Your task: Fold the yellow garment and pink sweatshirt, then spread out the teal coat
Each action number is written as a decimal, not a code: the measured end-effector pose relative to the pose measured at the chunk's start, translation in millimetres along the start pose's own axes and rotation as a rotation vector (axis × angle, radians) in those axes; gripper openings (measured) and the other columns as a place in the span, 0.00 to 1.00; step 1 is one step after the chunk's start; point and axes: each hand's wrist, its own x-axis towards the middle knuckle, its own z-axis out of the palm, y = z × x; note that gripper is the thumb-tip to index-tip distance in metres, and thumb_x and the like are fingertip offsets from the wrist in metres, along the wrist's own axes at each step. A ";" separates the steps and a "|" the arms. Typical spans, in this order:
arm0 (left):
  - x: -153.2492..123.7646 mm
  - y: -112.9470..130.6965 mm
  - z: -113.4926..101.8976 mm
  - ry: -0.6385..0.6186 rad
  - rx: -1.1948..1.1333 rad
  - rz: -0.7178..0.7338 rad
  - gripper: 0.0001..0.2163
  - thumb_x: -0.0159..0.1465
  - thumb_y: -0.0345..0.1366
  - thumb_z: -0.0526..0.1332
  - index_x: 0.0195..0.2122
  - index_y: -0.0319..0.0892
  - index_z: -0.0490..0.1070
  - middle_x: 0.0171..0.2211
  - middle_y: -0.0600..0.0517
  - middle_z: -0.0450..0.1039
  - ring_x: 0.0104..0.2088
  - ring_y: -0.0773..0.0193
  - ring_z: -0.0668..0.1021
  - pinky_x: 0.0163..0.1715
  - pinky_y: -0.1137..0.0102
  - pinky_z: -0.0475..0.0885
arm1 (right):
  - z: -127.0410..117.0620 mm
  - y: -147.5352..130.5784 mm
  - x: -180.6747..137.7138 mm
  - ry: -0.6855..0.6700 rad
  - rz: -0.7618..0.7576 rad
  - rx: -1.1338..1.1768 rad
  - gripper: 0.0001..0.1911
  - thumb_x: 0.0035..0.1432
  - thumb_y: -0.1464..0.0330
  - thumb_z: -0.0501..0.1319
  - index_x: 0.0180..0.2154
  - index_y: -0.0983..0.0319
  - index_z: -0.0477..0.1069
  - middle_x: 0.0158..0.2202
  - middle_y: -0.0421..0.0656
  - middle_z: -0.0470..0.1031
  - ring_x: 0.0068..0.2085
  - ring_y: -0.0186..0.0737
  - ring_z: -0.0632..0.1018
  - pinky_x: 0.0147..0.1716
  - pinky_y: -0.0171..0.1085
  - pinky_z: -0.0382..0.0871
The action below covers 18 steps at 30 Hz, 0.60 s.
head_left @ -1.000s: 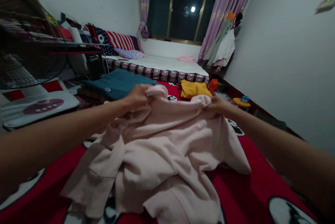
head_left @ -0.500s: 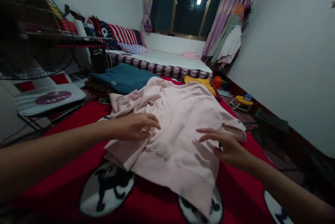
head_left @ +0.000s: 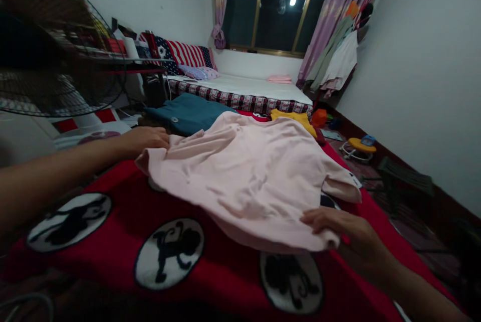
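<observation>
So there's this pale pink top [head_left: 248, 171] lying spread across a red blanket [head_left: 122, 221] with dark monkey figures in white ovals, and both hands are on it. The left hand [head_left: 148, 141] has its grip closed on the top's left side near the bottom corner, knuckles up, though I can't really make out the fingertips. The right hand [head_left: 349, 231] is down at the other bottom corner, fingers and thumb clamped on the hem, with a small roll of fabric poking out of the grip. The hem bows up a bit off the blanket between the two, the neckline points away from the person, and one sleeve flops out on the right, over by the blanket's edge. Just past the left shoulder there's a folded teal garment [head_left: 191, 114], and a yellow one [head_left: 295, 119] sits right behind the collar. Further back is a bed [head_left: 240, 84] with a white top, a yellow stool [head_left: 361, 145] stands on the floor off to the right, and a wire-caged fan [head_left: 93, 104] looms on the left, pretty blurry.
</observation>
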 end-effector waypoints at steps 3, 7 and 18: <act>-4.9 -13.0 0.3 0.035 0.014 -0.133 0.04 0.53 0.27 0.62 0.22 0.38 0.69 0.26 0.54 0.69 0.36 0.63 0.68 0.40 0.72 0.61 | -20.4 18.0 -13.0 0.048 0.142 0.055 0.11 0.59 0.64 0.55 0.38 0.57 0.74 0.36 0.47 0.79 0.37 0.47 0.80 0.34 0.39 0.74; 4.6 28.2 -5.6 0.145 0.091 -0.054 0.08 0.59 0.29 0.57 0.33 0.38 0.76 0.47 0.48 0.71 0.46 0.57 0.69 0.50 0.64 0.63 | -18.4 24.4 -20.7 0.050 0.186 0.043 0.11 0.60 0.63 0.55 0.39 0.56 0.74 0.43 0.49 0.78 0.44 0.49 0.79 0.41 0.42 0.74; -8.2 83.2 36.8 -0.113 0.004 0.197 0.35 0.48 0.32 0.65 0.61 0.47 0.63 0.58 0.44 0.67 0.58 0.46 0.67 0.60 0.54 0.58 | 10.9 49.4 -27.6 0.042 0.098 -0.055 0.19 0.57 0.63 0.60 0.50 0.55 0.73 0.60 0.52 0.66 0.60 0.51 0.68 0.56 0.50 0.65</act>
